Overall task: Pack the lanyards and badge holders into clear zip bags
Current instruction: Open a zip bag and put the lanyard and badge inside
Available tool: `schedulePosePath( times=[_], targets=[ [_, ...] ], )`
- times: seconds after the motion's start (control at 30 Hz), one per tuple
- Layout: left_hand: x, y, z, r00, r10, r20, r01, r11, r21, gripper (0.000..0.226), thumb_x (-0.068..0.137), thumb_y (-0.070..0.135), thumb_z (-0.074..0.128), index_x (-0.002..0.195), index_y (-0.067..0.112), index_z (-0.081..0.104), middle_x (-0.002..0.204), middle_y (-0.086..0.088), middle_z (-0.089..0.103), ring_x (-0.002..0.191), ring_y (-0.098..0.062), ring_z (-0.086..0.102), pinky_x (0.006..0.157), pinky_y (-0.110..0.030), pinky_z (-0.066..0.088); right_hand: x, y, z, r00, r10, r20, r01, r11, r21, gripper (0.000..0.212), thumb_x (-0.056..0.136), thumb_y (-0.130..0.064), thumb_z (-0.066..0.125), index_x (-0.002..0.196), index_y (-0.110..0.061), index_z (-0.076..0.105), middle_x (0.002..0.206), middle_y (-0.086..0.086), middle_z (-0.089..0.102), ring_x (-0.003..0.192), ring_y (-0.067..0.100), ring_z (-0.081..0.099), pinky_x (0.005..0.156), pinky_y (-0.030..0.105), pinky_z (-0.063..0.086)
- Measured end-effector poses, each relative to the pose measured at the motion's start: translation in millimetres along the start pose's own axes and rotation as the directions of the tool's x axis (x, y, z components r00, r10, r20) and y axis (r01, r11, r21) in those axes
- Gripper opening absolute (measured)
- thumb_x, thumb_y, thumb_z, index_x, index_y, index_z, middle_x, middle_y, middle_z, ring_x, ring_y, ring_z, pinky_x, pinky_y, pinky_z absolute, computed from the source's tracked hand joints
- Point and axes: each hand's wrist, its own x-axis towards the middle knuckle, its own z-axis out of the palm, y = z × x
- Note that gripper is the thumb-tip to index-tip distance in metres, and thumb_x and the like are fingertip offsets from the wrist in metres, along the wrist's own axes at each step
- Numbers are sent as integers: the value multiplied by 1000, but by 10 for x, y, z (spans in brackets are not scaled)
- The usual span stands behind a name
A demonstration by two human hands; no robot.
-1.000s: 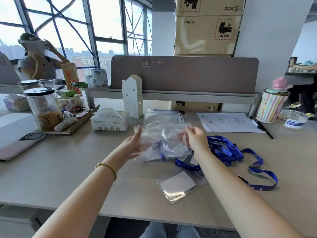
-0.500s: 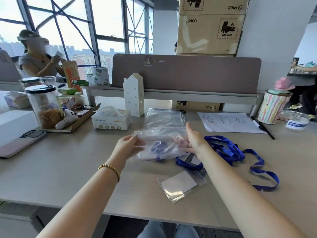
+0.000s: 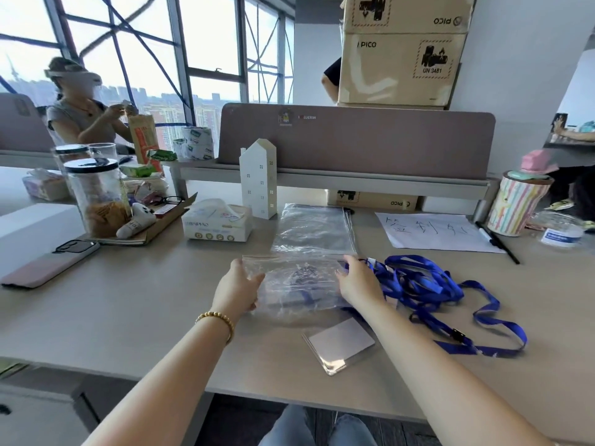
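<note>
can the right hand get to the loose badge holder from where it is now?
Probably yes. The badge holder lies flat and uncovered on the desk just near of the right hand, beside that forearm. The hand rests on the filled zip bag, so it must let go first.

Filled clear zip bag [image 3: 299,284], blue lanyards [image 3: 428,284] beside, badge holder [image 3: 339,346] nearer

- Desk [image 3: 135,304]: pale wood-look top, grey divider along far edge.
- Mid-desk: filled zip bag [image 3: 297,286]; stack of empty bags [image 3: 314,228] just behind, twd far edge.
- Near edge: badge holder [image 3: 339,346], flat.
- Right of centre: blue lanyards [image 3: 425,281] in a heap.
- Far right: paper sheet [image 3: 434,231], pen [image 3: 497,241], striped tub [image 3: 515,209].
- Left edge: phone [image 3: 51,262]; tissue box [image 3: 219,223] and white house model [image 3: 259,183] further in.
</note>
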Motion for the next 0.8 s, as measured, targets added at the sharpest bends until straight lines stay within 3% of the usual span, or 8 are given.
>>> schedulePosePath(
  times=[0.07, 0.13, 0.2, 0.27, 0.4, 0.47, 0.57, 0.8],
  targets=[
    [7, 24, -13, 997, 77, -32, -69, 981, 183, 63, 91, 33, 54, 143, 15, 21, 106, -14, 61, 90, -31, 62, 70, -31, 47, -2, 65, 32, 998, -49, -39, 42, 988, -150, 43, 97, -14, 42, 140, -16, 38, 128, 7, 57, 111, 26, 57, 74, 29, 41],
    [44, 105, -27, 979, 175, -101, -137, 942, 305, 58, 93, 28, 49, 144, 17, 22, 130, -17, 48, 118, -34, 47, 90, -37, 41, -13, 106, 41, 996, -77, -40, 66, 973, -223, 46, 94, -7, 40, 139, -17, 41, 128, 8, 56, 110, 27, 57, 72, 29, 41],
    [62, 239, -2, 950, 290, -120, -235, 911, 339, 46, 94, 17, 41, 139, 14, 35, 134, -15, 44, 123, -32, 38, 99, -39, 36, -25, 110, 29, 995, -87, -39, 75, 966, -246, 46, 93, -7, 40, 137, -17, 45, 132, 10, 50, 113, 28, 53, 77, 31, 42],
    [53, 369, 91, 914, 402, -55, -362, 870, 336, 38, 93, 11, 38, 130, 11, 48, 131, -12, 50, 120, -29, 44, 97, -37, 39, -14, 83, 25, 988, -135, -73, 107, 947, -302, 43, 93, -10, 41, 135, -17, 48, 135, 11, 44, 121, 28, 44, 88, 35, 40],
    [51, 432, 337, 847, 517, 128, -520, 752, 405, 38, 95, 16, 36, 128, 12, 52, 138, -4, 48, 131, -24, 40, 106, -37, 37, 30, -111, 43, 931, -352, -93, 310, 901, -303, 43, 96, -11, 37, 139, -14, 44, 153, 8, 29, 141, 23, 24, 115, 39, 21],
    [60, 347, 434, 855, 447, 261, -515, 676, 528, 43, 97, 29, 32, 139, 18, 39, 152, -4, 29, 143, -28, 18, 116, -44, 19, 48, -183, 116, 899, -436, 23, 420, 849, -321, 44, 100, -17, 31, 143, -17, 36, 157, 4, 19, 146, 20, 13, 119, 40, 10],
    [2, 186, 527, 908, 256, 333, -415, 667, 619, 54, 97, 44, 24, 148, 30, 13, 159, -3, 3, 145, -31, -5, 115, -57, 0, 76, -130, 259, 899, -374, 230, 435, 824, -363, 48, 102, -32, 17, 149, -22, 17, 160, -1, 2, 147, 17, -4, 120, 45, -1],
    [-87, -9, 531, 951, 173, 256, -299, 723, 623, 62, 91, 61, 18, 147, 38, 2, 159, -5, -3, 145, -30, -7, 113, -57, -4, 131, 61, 403, 917, -213, 337, 337, 866, -369, 56, 99, -50, 10, 150, -29, -1, 159, -5, -11, 146, 17, -13, 116, 42, -11]
  ],
)
